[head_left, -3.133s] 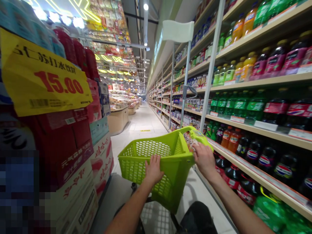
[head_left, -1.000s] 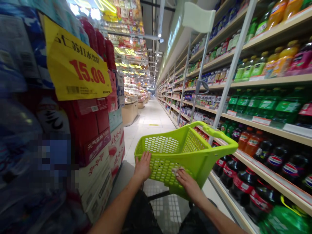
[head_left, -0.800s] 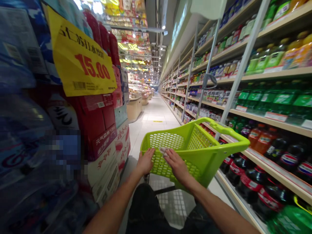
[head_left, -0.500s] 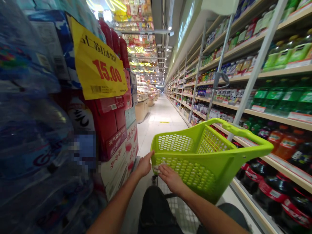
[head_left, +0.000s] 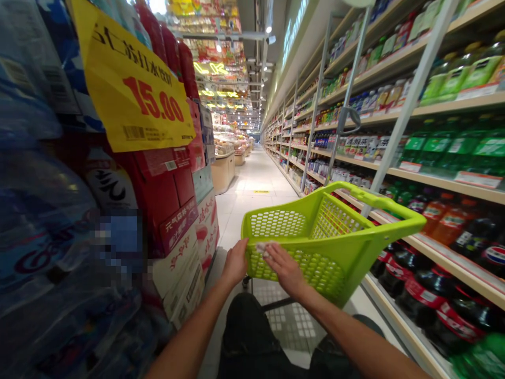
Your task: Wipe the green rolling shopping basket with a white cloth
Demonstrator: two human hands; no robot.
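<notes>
A lime-green plastic shopping cart with perforated walls stands side-on in front of me, its handle to the right. My left hand grips the cart's corner at the left end, thumb up at the rim. Against the upper side wall, just under the rim, my right hand presses a small crumpled white tissue. Its fingers lie fairly flat and close together over the tissue, partly hiding it. No goods show inside the cart's basket.
Shelves of bottled drinks run along the right. On the left, close by, are stacked drink cartons, wrapped water bottles and a yellow price sign. Between them a tiled aisle stretches away, past wooden display counters.
My right hand has slid the tissue upward along the cart's side wall towards the rim. The left hand stays at the corner. The view has shifted slightly.
</notes>
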